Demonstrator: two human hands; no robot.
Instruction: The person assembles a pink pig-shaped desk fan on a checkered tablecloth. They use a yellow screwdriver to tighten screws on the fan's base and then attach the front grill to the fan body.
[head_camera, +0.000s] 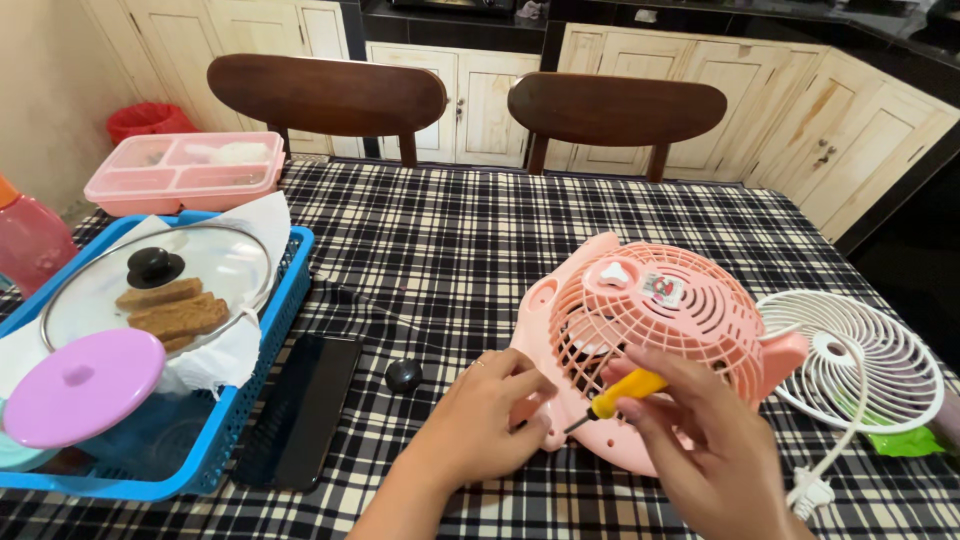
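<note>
Yellow plastic handle of a small screwdriver (622, 392) pinched in the fingers of the right hand (700, 440), dark shaft angled down and left, tip at the lower rim of a pink plastic fan housing with a round grille back (655, 335). Left hand (485, 420) curled loosely, fingertips pressed on the housing's left edge, nothing gripped inside it. Fan housing lying grille-up on the bench covered in a black-and-white checked cloth (470, 230), right of centre. Just right of the housing, touching or nearly so, a white round plastic fan guard (880, 365) flat on the cloth, a white cord (835, 450) trailing down from it toward the near edge, a scrap of green (905, 440) under its lower side. Left of the hands, a small black round knob (403, 375) alone on the cloth, then a black flat phone (300, 410) face up beside a blue plastic basket (250, 390). Inside the basket, a lilac round lid (85, 385) nearest, behind it a glass lid with a black knob (155, 268) over brown slabs of food on white paper. Beyond the basket, a pink compartment lunch box with a clear lid (185, 170). Farther off, two dark wooden chair backs (330, 95) at the bench's far side, pale wooden cabinets (490, 100) behind.
</note>
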